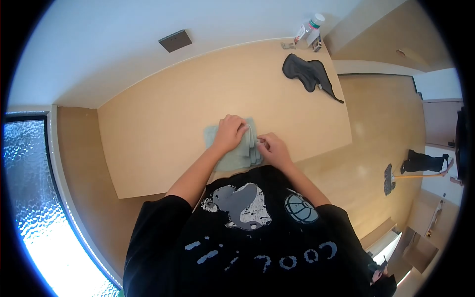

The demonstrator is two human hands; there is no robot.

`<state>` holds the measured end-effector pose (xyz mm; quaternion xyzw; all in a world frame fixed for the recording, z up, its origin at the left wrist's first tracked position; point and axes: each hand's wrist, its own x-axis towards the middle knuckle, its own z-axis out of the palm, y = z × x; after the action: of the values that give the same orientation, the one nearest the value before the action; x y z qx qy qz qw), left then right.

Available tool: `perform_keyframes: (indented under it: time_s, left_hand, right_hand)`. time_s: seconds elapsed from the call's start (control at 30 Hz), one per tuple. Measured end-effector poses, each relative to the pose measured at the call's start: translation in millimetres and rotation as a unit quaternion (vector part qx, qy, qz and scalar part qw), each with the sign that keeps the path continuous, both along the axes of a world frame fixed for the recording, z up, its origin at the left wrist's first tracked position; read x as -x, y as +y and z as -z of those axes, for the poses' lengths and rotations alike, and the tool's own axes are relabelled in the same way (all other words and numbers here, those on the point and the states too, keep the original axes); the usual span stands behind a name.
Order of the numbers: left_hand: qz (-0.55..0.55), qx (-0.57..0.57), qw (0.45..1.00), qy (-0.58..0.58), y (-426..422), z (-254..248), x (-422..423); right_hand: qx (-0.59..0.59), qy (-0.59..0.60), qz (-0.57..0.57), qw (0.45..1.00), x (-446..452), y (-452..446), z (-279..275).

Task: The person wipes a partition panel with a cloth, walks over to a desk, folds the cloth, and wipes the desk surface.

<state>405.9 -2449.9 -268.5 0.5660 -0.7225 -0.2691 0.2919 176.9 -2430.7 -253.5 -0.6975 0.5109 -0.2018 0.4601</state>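
Our left hand rests on the folded pale blue-green cloth, its grip unclear; our right hand pinches the edge. The white-capped clear plastic bottle's contents are indistinct.

Left forearm points toward 1 o'clock, left hand palm down; right forearm points toward 11 o'clock, right hand (fingers curled) at the left's 4 o'clock.

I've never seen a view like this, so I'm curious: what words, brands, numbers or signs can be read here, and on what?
"COOL": on the black T-shirt, upside down in this view; I cannot make out the marks next to it as letters.
Bottle: its label is too small to read.
Small item beside it: too small and blurred to read.
I can read no other text.
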Motion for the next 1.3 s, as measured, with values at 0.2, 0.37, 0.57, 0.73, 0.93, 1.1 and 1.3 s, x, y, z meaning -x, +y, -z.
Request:
perform_keyframes:
  time_s: [0.2, 0.37, 0.57, 0.73, 0.93, 1.1, 1.3]
  left_hand:
    - [0.014, 0.025, 0.997, 0.068, -7, -9, 3]
    - [-0.006, 0.035, 0.995, 0.088, 2, -15, 5]
    - [-0.023, -0.045, 0.997, 0.064, 1, -18, -9]
    - [-0.028, -0.079, 0.994, 0.069, -4, -23, -9]
    - [-0.020, -0.074, 0.997, -0.012, -15, -22, 2]
    - [-0.039, -0.080, 0.991, -0.098, -25, -18, 18]
    - [-0.074, 0.005, 0.975, -0.210, -27, 7, 35]
  right_hand:
    - [0.025, -0.011, -0.034, 0.999, -25, 3, -1]
    - [0.051, 0.023, -0.070, 0.996, -26, 5, 4]
    - [0.050, 0.036, -0.050, 0.997, -30, 7, 14]
    - [-0.094, 0.095, -0.077, 0.988, -35, 1, -20]
    - [-0.042, 0.098, -0.119, 0.987, -28, 6, 3]
    - [-0.106, 0.094, -0.062, 0.988, -13, 5, 31]
    - [-0.130, 0.194, -0.033, 0.972, -16, 5, 11]
